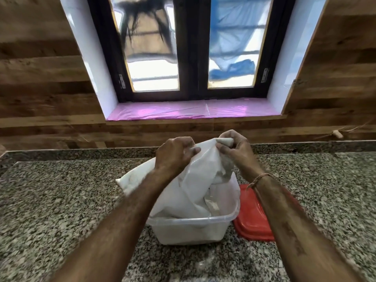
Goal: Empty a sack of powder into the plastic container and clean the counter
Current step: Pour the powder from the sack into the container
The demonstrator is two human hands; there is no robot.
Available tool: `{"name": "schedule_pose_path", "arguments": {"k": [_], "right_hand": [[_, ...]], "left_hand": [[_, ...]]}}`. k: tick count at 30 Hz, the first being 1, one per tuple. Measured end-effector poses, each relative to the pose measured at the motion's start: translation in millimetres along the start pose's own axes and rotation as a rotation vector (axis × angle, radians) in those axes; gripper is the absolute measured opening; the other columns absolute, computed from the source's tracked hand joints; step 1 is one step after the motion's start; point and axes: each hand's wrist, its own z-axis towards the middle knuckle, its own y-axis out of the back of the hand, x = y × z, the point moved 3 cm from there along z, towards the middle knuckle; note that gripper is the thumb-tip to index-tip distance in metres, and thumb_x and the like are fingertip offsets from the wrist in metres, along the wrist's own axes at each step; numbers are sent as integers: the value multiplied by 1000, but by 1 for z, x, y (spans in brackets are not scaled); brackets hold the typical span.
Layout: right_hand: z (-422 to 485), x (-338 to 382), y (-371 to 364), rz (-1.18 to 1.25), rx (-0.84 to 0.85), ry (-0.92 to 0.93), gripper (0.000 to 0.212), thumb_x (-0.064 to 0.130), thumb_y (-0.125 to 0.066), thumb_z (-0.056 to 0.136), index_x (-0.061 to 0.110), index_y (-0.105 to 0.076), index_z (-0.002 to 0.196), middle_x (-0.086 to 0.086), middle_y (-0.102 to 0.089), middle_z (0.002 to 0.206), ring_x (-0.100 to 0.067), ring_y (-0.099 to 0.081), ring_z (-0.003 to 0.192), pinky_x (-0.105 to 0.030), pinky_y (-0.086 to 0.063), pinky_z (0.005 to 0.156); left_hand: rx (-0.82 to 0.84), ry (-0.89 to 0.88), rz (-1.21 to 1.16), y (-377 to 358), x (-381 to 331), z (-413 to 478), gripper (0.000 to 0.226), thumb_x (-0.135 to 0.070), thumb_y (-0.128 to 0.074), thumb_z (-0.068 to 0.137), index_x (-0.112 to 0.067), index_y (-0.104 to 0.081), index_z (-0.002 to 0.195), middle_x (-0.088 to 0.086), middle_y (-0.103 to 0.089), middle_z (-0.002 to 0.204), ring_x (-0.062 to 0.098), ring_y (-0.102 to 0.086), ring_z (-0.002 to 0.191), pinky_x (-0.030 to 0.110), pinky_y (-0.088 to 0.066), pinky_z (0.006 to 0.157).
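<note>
Head view, looking forward and down over a speckled granite counter (61,200). Clear plastic container (191,226) at centre, standing on the counter. White plastic sack (183,192) held above it, lower end hanging inside the container, upper end raised toward 12 o'clock; a bulging part of the sack spilling past the container rim toward 10 o'clock. Powder contents not distinguishable through the sack. Left hand (175,154) fisted tight on the sack's upper edge, at 11 o'clock of the container. Right hand (234,148) at 1 o'clock, thumb and fingers pinching a rolled fold of the same edge; both hands close together, nearly touching. Thread band (261,178) around the right wrist. Red lid (252,216) lying flat on the counter just beside the container at 3 o'clock, partly hidden by the right forearm. Dark-framed window (193,47) at 12 o'clock, pink-covered sill (193,110) beneath it, wood-panelled wall (40,78) to either side.
</note>
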Motion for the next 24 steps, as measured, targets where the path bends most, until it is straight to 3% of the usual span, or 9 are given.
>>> {"name": "schedule_pose_path", "arguments": {"k": [4, 7, 9, 12, 14, 16, 19, 22, 24], "right_hand": [[-16, -16, 16, 156, 27, -142, 41, 16, -80, 86, 10, -61, 122, -10, -76, 103, -19, -73, 91, -31, -60, 72], [-36, -38, 21, 49, 13, -160, 30, 12, -79, 87, 2, -68, 113, -9, -78, 99, -8, -73, 87, -21, -57, 73], [-42, -48, 20, -4, -86, -124, 13, 4, -78, 86, -3, -72, 95, -3, -73, 81, 0, -65, 69, -16, -50, 65], [-41, -52, 18, -104, -145, -81, 18, 15, -83, 84, 2, -71, 77, 3, -68, 70, -3, -58, 65, -22, -48, 64], [-38, -50, 17, -176, -172, -58, 20, 22, -81, 86, 8, -70, 76, 3, -68, 70, -7, -59, 67, -27, -50, 66], [-36, -45, 16, -163, -175, -66, 13, 20, -77, 89, 11, -68, 90, -3, -73, 85, -13, -66, 72, -29, -53, 63], [-28, -40, 8, -110, -74, -97, 36, 22, -80, 86, 19, -62, 118, 3, -71, 113, -14, -71, 89, -27, -57, 71], [-20, -36, 3, -171, -71, -59, 18, 18, -81, 84, 15, -74, 100, 1, -76, 95, -10, -70, 86, -29, -60, 79], [-19, -37, 0, -158, -110, -55, 9, 18, -82, 82, 13, -75, 85, -3, -77, 83, -11, -68, 76, -40, -60, 78]], "left_hand": [[-55, 66, -229, -16, 13, 8, 22, -33, -77, 88, -26, -66, 70, -13, -64, 68, 13, -61, 74, 29, -41, 66], [-114, 151, -515, -23, 41, 10, 22, -19, -76, 88, -17, -66, 68, -13, -56, 58, 8, -49, 59, 29, -39, 63], [-106, 163, -637, -28, 50, 10, 23, -15, -73, 89, -17, -65, 67, -11, -54, 60, 10, -46, 60, 30, -38, 63], [-113, 190, -758, -34, 58, 11, 20, -21, -70, 86, -17, -63, 68, -5, -55, 64, 16, -46, 65, 34, -39, 65], [-151, 212, -800, -35, 64, 12, 23, -18, -69, 89, -13, -60, 69, -1, -53, 65, 16, -45, 66, 35, -38, 66], [-150, 210, -846, -33, 66, 10, 26, -12, -68, 94, -12, -59, 69, 3, -53, 67, 17, -44, 68, 35, -37, 68], [-68, 181, -907, -34, 63, 7, 27, -11, -66, 97, -15, -61, 70, 8, -56, 72, 19, -48, 72, 37, -39, 72], [-48, 182, -954, -31, 64, 5, 26, -15, -67, 96, -15, -60, 71, 12, -56, 74, 21, -48, 74, 38, -41, 72], [-73, 209, -959, -29, 65, 3, 27, -13, -66, 99, -11, -58, 73, 11, -53, 73, 19, -45, 70, 32, -39, 66]]}}
